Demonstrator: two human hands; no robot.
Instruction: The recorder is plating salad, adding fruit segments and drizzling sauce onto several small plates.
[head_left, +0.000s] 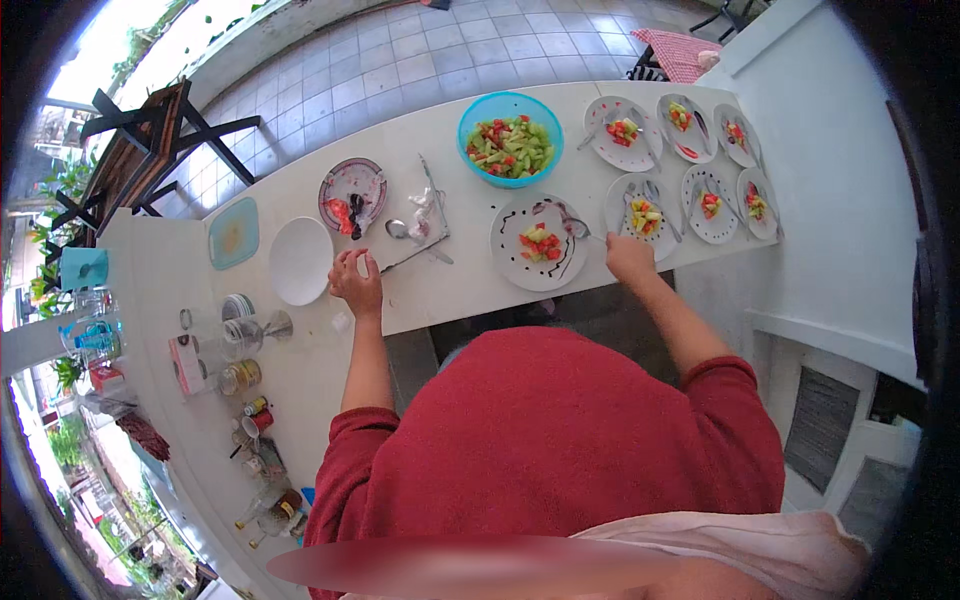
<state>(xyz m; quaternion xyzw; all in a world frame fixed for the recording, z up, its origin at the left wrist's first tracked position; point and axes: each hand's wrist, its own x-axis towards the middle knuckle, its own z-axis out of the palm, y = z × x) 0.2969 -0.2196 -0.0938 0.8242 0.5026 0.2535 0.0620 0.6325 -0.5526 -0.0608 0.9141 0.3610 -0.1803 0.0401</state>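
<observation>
My right hand grips the handle of a metal spoon, whose bowl rests at the right side of a large white plate. Cut red and pale green fruit is heaped on that plate, among dark sauce dots and wavy lines. Loosely curled, with thumb and fingers apart, my left hand is over the counter beside an empty white plate; nothing shows in it. Behind the sauced plate stands a turquoise bowl of mixed cut fruit.
Several fruit plates with cutlery, among them a dotted plate, stand at right. Left are a patterned plate with plastic scraps, another spoon, a knife and a turquoise lid. Jars and bottles line the left counter.
</observation>
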